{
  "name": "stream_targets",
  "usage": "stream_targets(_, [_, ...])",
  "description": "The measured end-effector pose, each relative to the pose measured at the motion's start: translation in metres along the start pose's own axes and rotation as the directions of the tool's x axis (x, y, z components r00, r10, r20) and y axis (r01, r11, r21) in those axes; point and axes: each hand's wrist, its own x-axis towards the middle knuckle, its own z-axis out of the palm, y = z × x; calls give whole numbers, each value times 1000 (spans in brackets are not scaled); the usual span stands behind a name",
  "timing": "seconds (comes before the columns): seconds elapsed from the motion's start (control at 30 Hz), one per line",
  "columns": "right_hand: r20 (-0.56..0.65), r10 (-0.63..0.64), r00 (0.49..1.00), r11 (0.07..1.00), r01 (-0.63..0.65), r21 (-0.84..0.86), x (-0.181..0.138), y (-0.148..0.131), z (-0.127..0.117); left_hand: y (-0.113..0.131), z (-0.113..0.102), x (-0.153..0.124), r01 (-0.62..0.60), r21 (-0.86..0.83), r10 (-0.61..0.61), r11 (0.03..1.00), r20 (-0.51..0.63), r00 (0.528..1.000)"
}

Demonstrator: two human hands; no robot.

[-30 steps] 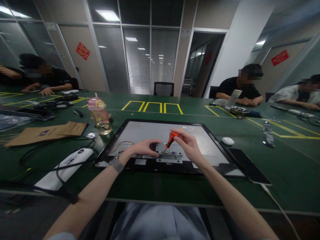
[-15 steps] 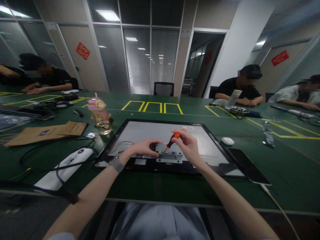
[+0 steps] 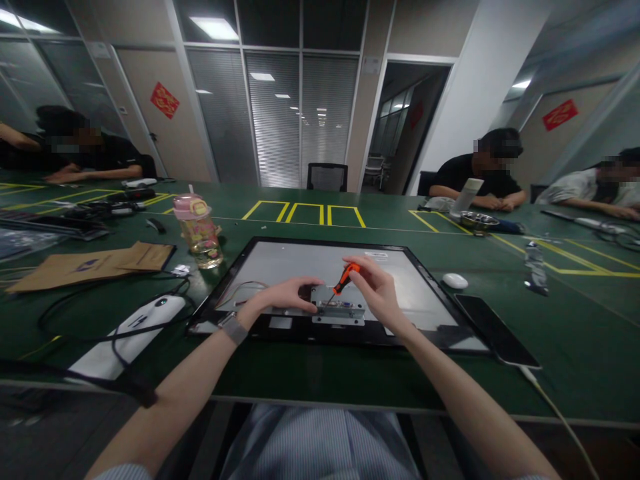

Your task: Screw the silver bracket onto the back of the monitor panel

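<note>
A flat monitor panel [image 3: 280, 263] lies back-up on the green table, black frame around a grey metal back. My right hand [image 3: 380, 293] is closed on an orange-handled screwdriver [image 3: 345, 277], its tip down on a small metal bracket [image 3: 340, 312] near the panel's front edge. My left hand [image 3: 287, 295] rests on the panel just left of the bracket, fingers curled and pressing on it. A thin bundle of coloured wires [image 3: 245, 289] runs from under the left hand.
A pink-lidded bottle [image 3: 199, 232], brown paper bags [image 3: 95, 262], a white device with black cables [image 3: 133, 333] on the left. A white mouse [image 3: 455, 281] and dark phone [image 3: 493, 329] on the right. Other people sit at the far left and far right of the table.
My right hand has shifted its fingers slightly on the screwdriver handle; the tip stays on the bracket. The left hand has not moved.
</note>
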Motion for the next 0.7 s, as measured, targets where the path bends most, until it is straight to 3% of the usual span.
stream_targets(0.13, [135,57,989,988,-75,133,-1,-2,-1,2,-1,-1,-15,7,15,1000,9,1000])
stream_targets(0.2, [96,79,992,986,-92,137,0,3,-1,3,-1,-1,-26,15,26,1000,13,1000])
stream_targets(0.37, [-95,50,994,998,-53,-32,2,13,-2,0,-1,0,-33,40,33,999,10,999])
stream_targets(0.57, [61,43,997,996,-48,80,1,3,-5,1,-1,0,-11,29,11,1000,10,1000])
stream_targets(0.7, [-14,31,999,998,-30,62,1,6,-3,0,0,0,-10,14,10,1000,8,1000])
